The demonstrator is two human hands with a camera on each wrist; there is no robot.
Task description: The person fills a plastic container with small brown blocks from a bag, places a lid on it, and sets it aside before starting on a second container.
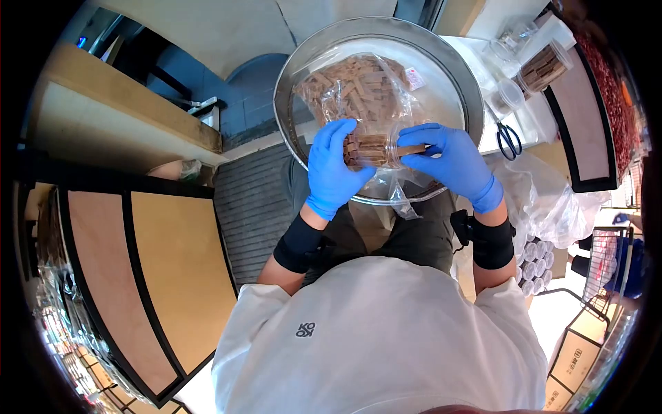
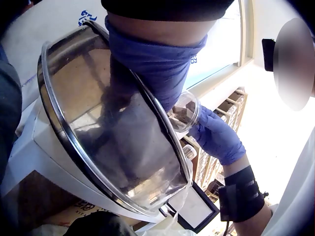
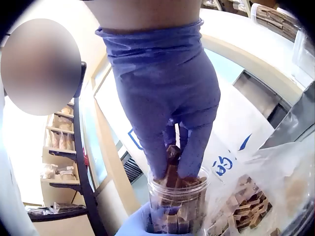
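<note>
My blue-gloved left hand (image 1: 331,169) grips a clear plastic jar (image 1: 370,150) packed with flat brown sticks, its mouth turned toward the right. At that mouth my right hand (image 1: 452,164), also gloved, pinches a brown stick (image 1: 412,150) that juts out past the rim. The right wrist view shows the fingers at the jar's threaded rim (image 3: 179,187), with the stick (image 3: 172,160) between them. Beyond the hands, an open clear bag (image 1: 407,103) heaped with brown sticks (image 1: 355,86) lies in a round metal basin (image 1: 476,90). The basin wall hides most of the jar in the left wrist view.
On the white surface at the right stand a filled jar (image 1: 545,67), another clear container (image 1: 509,95) and black-handled scissors (image 1: 509,141). Crumpled plastic (image 1: 545,196) hangs below them. A wooden cabinet (image 1: 179,269) is on the left, and several small clear containers (image 1: 534,265) sit lower right.
</note>
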